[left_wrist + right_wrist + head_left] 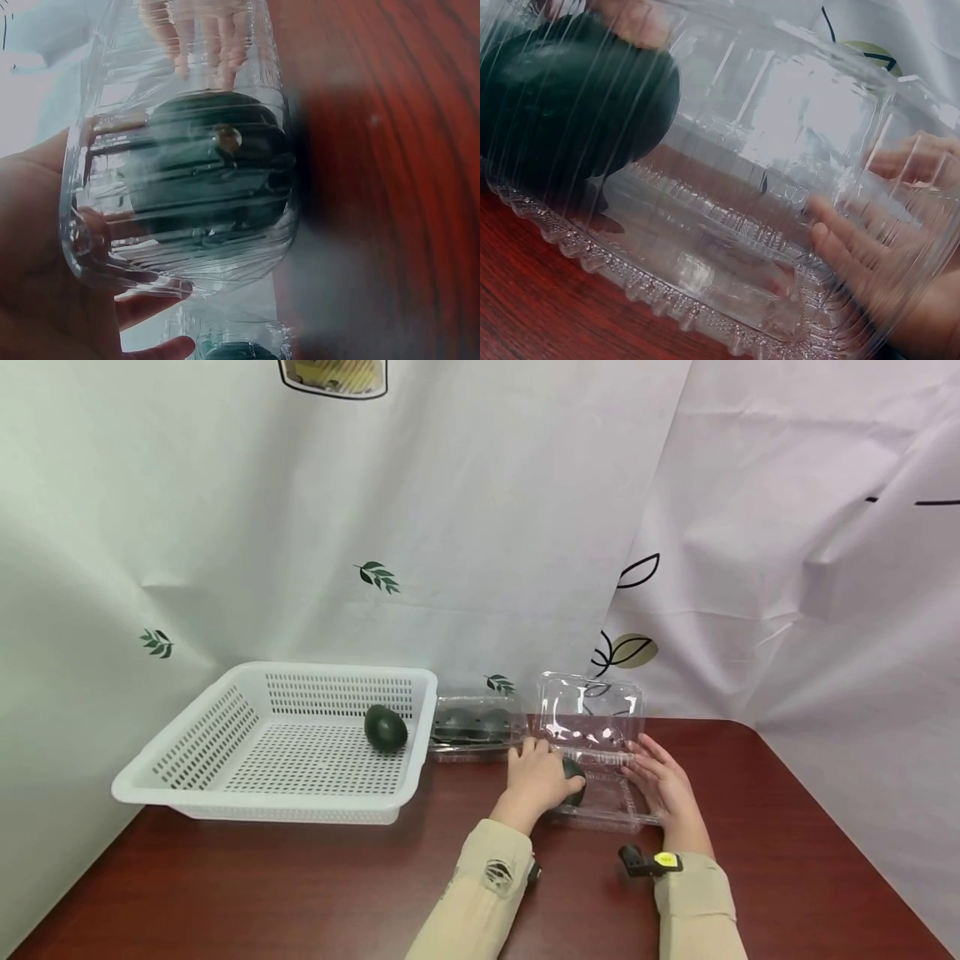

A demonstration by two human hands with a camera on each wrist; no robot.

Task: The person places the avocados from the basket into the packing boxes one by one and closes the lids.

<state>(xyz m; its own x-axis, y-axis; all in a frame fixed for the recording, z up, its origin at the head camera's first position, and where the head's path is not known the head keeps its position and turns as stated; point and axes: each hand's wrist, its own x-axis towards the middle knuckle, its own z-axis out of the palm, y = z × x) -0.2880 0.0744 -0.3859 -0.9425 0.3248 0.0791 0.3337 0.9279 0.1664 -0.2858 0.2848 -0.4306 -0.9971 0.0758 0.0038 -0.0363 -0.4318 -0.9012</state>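
Observation:
A dark green avocado [573, 783] is in the left part of a clear plastic clamshell box [615, 817], whose lid stands up at the back. My left hand [534, 781] grips this avocado from above, thumb on its near right side. Through the ribbed plastic, the left wrist view shows the avocado [210, 172] close up. At the box's right side rests my right hand [667, 789], its fingers fairly straight against the plastic. In the right wrist view, the fingers [847, 259] appear through the clear wall; whether they lie inside or outside it I cannot tell.
On the left stands a white perforated plastic basket [288, 806] with one avocado [386, 729] at its right side. Between basket and open box, a closed clear box [480, 745] holds several dark green avocados. A white printed curtain [465, 527] hangs behind the reddish-brown table [315, 885].

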